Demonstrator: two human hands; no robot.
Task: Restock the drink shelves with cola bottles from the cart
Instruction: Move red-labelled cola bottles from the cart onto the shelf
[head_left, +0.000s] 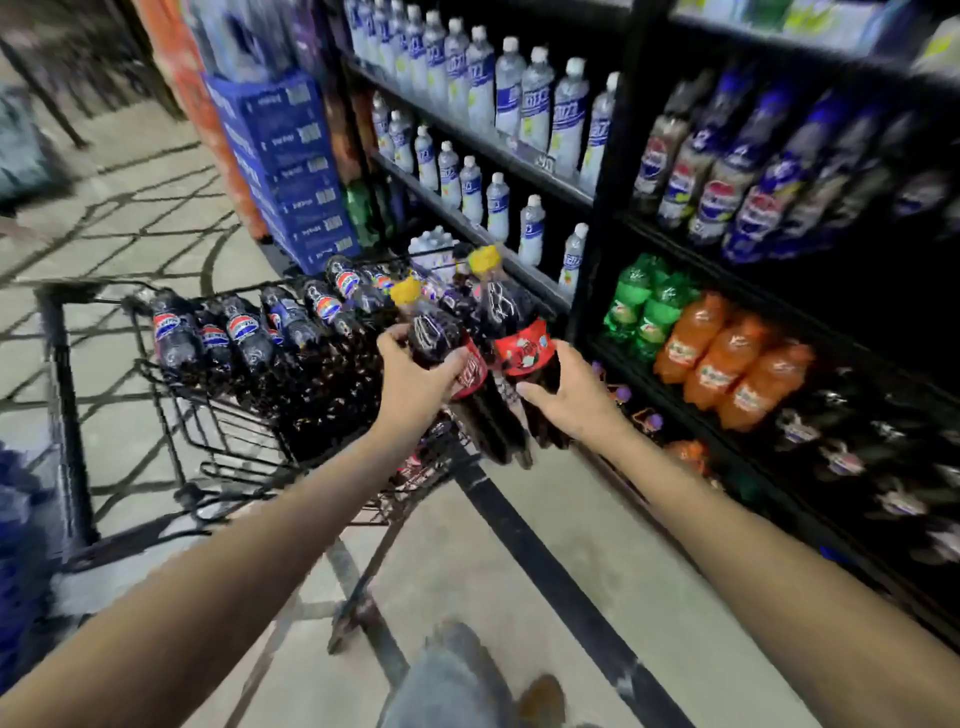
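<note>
Shop aisle, patterned tile floor (156, 218); black drink shelves (605, 208) run along the right side, wire cart (93, 291) at left-centre. Both hands are over the cart's near right corner, close together but not touching. The left hand (421, 376) is wrapped round one cola bottle (434, 332), and the right hand (569, 397) is wrapped round a second cola bottle (511, 312). The two bottles sit side by side and appear to touch at label height. Each has its long axis tilted, yellow cap up and away, base down toward the person. The shelves lie to the right of both bottles, so the right hand is nearer and its bottle probably goes in first; I cannot tell which slot. More stock lies in the cart: Pepsi bottles (244, 330) in a row, with the red-white-blue round emblem legible. The held bottles carry red labels with white script, too blurred to read. On the shelves: clear bottles with blue labels (509, 98) (text unreadable), Pepsi-marked bottles (719, 200), green bottles (641, 306), orange bottles (727, 358). Blue crates (291, 156) are stacked beyond, print illegible.
</note>
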